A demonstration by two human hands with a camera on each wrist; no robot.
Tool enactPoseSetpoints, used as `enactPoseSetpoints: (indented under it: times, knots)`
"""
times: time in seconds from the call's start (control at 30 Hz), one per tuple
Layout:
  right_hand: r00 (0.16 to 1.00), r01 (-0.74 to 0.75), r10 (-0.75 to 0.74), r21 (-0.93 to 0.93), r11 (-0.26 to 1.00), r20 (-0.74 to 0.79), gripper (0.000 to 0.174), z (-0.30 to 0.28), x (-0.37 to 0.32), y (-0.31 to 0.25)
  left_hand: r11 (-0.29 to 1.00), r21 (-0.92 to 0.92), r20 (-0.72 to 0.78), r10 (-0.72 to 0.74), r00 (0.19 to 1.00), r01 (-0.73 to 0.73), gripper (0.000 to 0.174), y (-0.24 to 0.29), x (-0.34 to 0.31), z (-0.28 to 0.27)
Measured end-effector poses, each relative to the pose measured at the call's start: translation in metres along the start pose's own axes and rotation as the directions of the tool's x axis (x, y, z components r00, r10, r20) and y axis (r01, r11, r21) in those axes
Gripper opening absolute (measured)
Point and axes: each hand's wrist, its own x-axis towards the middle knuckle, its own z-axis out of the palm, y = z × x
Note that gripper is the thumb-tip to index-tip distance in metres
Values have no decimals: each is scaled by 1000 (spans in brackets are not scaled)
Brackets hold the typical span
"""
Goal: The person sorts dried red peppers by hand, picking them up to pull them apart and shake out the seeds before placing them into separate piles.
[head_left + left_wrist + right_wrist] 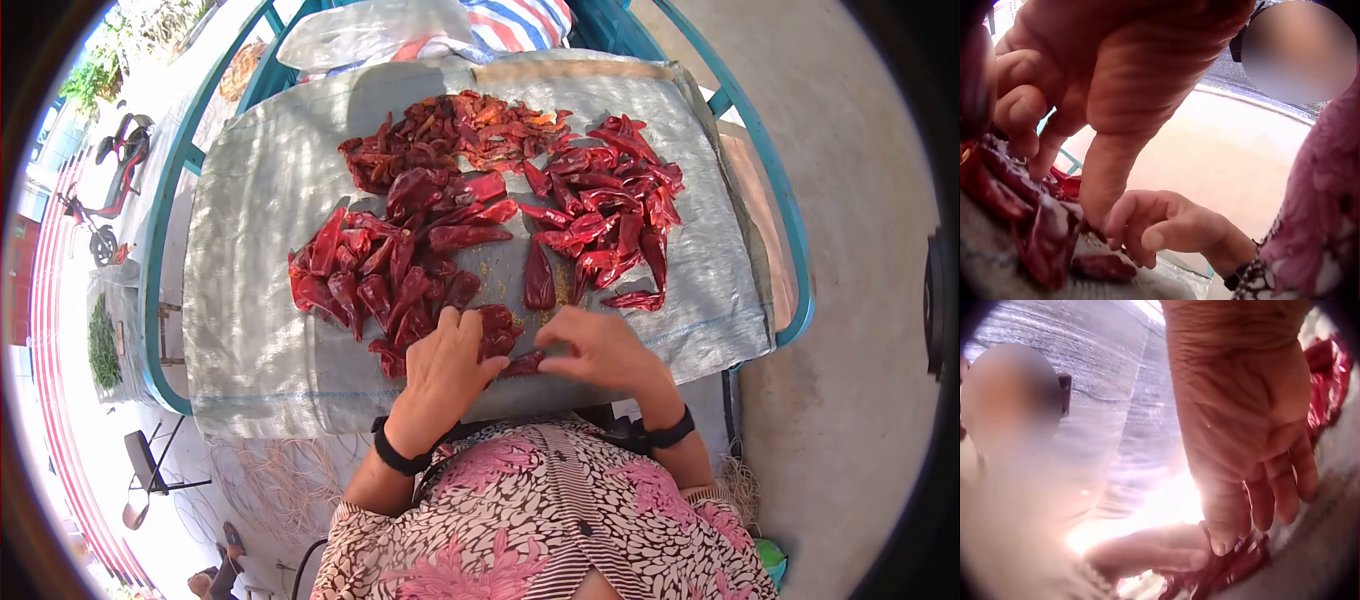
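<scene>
Dried red peppers lie in heaps on a grey woven sheet [260, 290]. My left hand [440, 370] reaches over the near end of the left heap [380, 270], its fingers bent down among the peppers. In the left wrist view its thumb [1107, 181] points down, apart from the fingers, close over a few peppers [1050, 240]. My right hand [605, 350] hovers near the front edge, close to a single pepper [522, 364]. The right wrist view shows its fingers [1282, 494] loosely extended with nothing between them.
A right heap of glossy peppers [610, 200] and a back heap of shrivelled, more orange ones [470, 130] share the sheet. One pepper [538, 275] lies between the heaps. Teal metal rails [785, 230] flank the sheet. A striped bag [510, 22] stands behind.
</scene>
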Motion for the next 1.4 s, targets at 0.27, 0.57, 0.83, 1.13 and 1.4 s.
enactPoseSetpoints:
  times: [0.27,0.57,0.83,1.13,1.4]
  knots:
    - [996,70,-62,-139,988,64,31,12,8,16,1000,-5,-152,-15,988,15,33,-1,-13,32]
    - [982,90,-37,282,955,-187,41,-31,-7,-1,996,-66,-231,40,972,-56,31,37,-13,5]
    - [912,284,-186,236,929,-365,31,-43,-1,23,975,-206,-371,-150,916,76,34,50,-17,-3]
    - [910,218,-115,225,950,-399,34,-36,-6,55,943,22,-333,-307,892,333,35,13,-34,52]
    - [983,182,-180,228,956,-32,29,-30,-1,37,960,151,-385,-161,909,234,26,10,-30,59]
